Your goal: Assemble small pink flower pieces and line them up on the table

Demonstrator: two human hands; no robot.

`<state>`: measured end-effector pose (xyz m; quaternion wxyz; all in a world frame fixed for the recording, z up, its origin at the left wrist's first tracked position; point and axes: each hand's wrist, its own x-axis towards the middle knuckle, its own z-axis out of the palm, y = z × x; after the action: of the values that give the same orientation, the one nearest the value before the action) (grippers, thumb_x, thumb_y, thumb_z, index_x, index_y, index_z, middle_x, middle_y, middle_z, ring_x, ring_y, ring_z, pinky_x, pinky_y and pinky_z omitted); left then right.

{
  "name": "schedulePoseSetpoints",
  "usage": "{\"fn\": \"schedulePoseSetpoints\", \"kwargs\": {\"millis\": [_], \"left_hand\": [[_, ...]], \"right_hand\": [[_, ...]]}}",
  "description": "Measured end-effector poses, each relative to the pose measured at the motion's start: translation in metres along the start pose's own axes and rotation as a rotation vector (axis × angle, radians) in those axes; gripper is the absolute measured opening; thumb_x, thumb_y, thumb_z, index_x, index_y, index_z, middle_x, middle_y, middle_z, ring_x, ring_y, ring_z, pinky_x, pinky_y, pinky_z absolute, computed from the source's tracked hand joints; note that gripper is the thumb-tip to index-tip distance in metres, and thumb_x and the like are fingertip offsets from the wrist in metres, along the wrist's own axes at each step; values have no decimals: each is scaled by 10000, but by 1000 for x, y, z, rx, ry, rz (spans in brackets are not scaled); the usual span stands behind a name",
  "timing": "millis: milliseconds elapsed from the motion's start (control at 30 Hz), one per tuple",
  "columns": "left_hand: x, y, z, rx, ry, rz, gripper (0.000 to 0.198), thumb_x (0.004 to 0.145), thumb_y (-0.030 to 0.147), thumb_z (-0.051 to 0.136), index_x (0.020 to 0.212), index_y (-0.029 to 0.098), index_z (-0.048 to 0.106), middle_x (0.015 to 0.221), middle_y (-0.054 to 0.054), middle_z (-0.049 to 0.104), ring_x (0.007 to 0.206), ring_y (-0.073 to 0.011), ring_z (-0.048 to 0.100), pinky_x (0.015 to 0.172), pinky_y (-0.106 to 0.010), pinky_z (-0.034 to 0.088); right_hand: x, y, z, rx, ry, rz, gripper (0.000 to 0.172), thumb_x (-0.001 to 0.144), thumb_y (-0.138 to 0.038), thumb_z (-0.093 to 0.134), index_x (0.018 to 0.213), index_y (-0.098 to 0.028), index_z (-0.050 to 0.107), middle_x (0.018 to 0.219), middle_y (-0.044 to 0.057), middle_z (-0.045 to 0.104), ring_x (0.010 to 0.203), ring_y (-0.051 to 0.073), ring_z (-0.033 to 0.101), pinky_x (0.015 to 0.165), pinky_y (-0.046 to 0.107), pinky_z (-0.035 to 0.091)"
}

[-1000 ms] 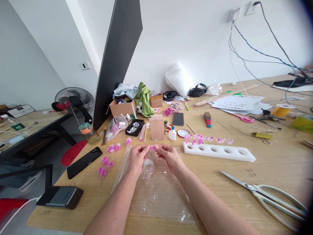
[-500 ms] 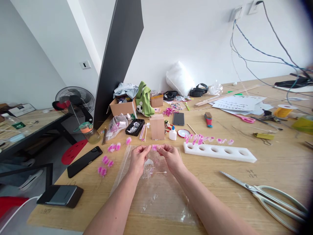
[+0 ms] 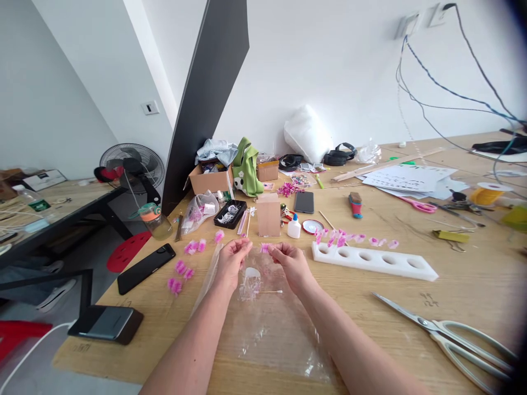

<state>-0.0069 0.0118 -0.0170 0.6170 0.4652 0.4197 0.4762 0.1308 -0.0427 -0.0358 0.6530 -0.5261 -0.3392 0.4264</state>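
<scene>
My right hand [image 3: 291, 262] pinches a small pink-purple petal piece [image 3: 264, 248] between thumb and fingertips. Just to its left, my left hand [image 3: 233, 259] has thumb and forefinger pressed together, apart from the petal piece; anything between them is too small to make out. Both hands are raised over a clear plastic sheet [image 3: 280, 334]. On the sheet lie a cotton swab [image 3: 269, 292] and a whitish patch of glue or residue [image 3: 250, 283]. Pink petal clusters [image 3: 180, 269] sit left of the sheet. More pink petals [image 3: 341, 238] stand along a white foam block [image 3: 376, 262] with round holes.
Large scissors [image 3: 428, 323] lie at right. A glue bottle [image 3: 293, 226], a cardboard block [image 3: 269, 215] and a black tray [image 3: 230, 214] stand beyond my hands. A black phone [image 3: 146, 269] and a dark grey device [image 3: 106, 323] are at left, near the table edge.
My left hand has come away from the pink petal piece, leaving it in my right hand. The whole view has shifted slightly, with things now a little further right.
</scene>
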Motion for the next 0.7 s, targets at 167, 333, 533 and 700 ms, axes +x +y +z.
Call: {"fn": "schedulePoseSetpoints", "kwargs": {"millis": [167, 333, 533, 700], "left_hand": [[7, -6, -6, -29, -11, 25, 388, 487, 395, 826, 711, 125, 661, 514, 71, 446, 405, -15, 312, 363, -164, 191], [9, -11, -8, -15, -25, 24, 360, 491, 387, 825, 658, 124, 645, 482, 74, 430, 401, -18, 309, 364, -165, 187], [16, -10, -13, -10, 42, 16, 422, 438, 424, 830, 665, 121, 644, 496, 70, 451, 407, -17, 301, 373, -169, 186], [24, -8, -21, 29, 108, 10, 479, 385, 457, 829, 661, 121, 629, 530, 69, 464, 416, -10, 288, 381, -168, 172]], "right_hand": [[1, 1, -1, -6, -17, 21, 322, 585, -452, 735, 626, -160, 605, 565, -16, 527, 555, 117, 405, 557, 262, 311], [0, -1, -1, -33, -17, 36, 373, 584, -500, 731, 652, -147, 632, 571, -8, 534, 556, 119, 408, 561, 262, 329], [2, -11, -5, -126, 115, -24, 545, 658, -633, 640, 843, -120, 655, 631, 0, 528, 579, 126, 419, 543, 254, 315], [9, -9, -13, -117, 178, -56, 502, 667, -631, 641, 733, -134, 610, 621, 2, 526, 553, 115, 403, 510, 242, 297]]}}
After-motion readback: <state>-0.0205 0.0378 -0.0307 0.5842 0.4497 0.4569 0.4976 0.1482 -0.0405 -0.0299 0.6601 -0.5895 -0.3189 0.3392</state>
